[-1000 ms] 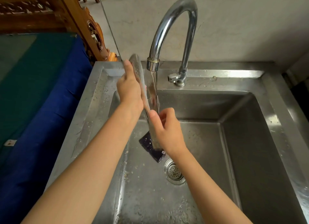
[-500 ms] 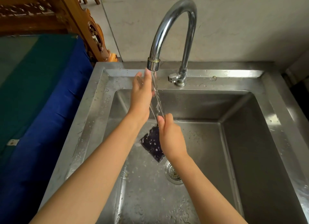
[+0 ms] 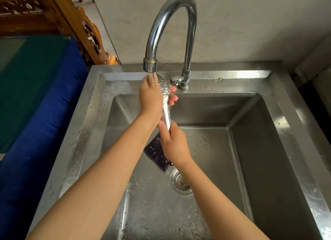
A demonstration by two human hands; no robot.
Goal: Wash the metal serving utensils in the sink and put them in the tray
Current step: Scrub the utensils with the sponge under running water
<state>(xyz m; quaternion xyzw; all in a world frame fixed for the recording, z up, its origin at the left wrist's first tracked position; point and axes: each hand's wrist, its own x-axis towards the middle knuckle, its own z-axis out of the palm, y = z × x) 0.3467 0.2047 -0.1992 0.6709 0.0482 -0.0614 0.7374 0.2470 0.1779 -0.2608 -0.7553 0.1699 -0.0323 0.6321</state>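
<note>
The spoon [image 3: 163,87] stands nearly upright over the sink [image 3: 86,125], its perforated head just under the tap [image 3: 170,23] spout. The left hand [image 3: 150,96] wraps the head, fingers curled round its far side. The right hand [image 3: 174,145] grips the handle below, fingers closed together. A dark sponge [image 3: 155,153] lies beneath, just left of the drain [image 3: 180,182].

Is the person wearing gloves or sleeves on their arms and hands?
No. The left hand and right hand are bare: no gloves or rings. The left forearm and right forearm are bare too: no sleeve, watch or bracelet in view.
</note>
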